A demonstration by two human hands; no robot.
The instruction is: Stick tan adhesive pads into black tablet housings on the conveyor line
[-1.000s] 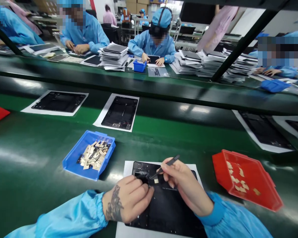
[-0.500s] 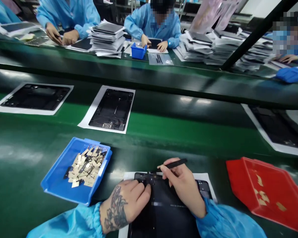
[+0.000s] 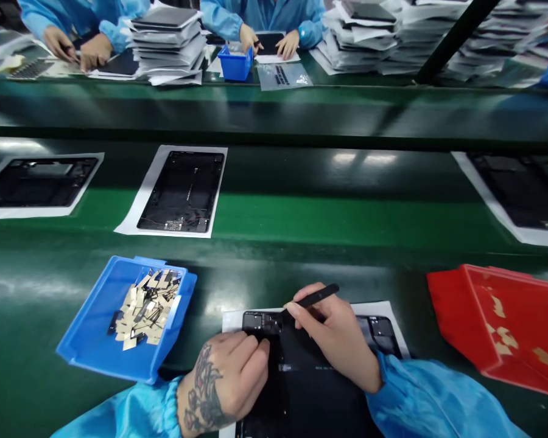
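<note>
In front of me a black tablet housing (image 3: 319, 395) lies on a white sheet (image 3: 377, 309). My right hand (image 3: 331, 334) grips slim black tweezers (image 3: 318, 296) like a pen, their tip pointing at small parts along the housing's top edge. Over the housing's upper left rests my left hand (image 3: 232, 377), fingers curled and pressed together; its fingertips are turned away, so I cannot see what they hold, if anything. To the left stands a blue bin (image 3: 91, 331) with many small cream-coloured pieces and thin black cables (image 3: 148, 307).
On the right is a red bin (image 3: 456, 328) with a few pale scraps. Several black housings, including one nearby (image 3: 182, 191), lie on white sheets along the green belt (image 3: 329, 219). Across it, co-workers' hands (image 3: 267, 42) work beside tall stacks (image 3: 167, 42).
The view has tilted down and turned slightly. My left hand has drawn back a little from the housing's top edge, showing more of its corner. The tweezers remain in my right hand.
</note>
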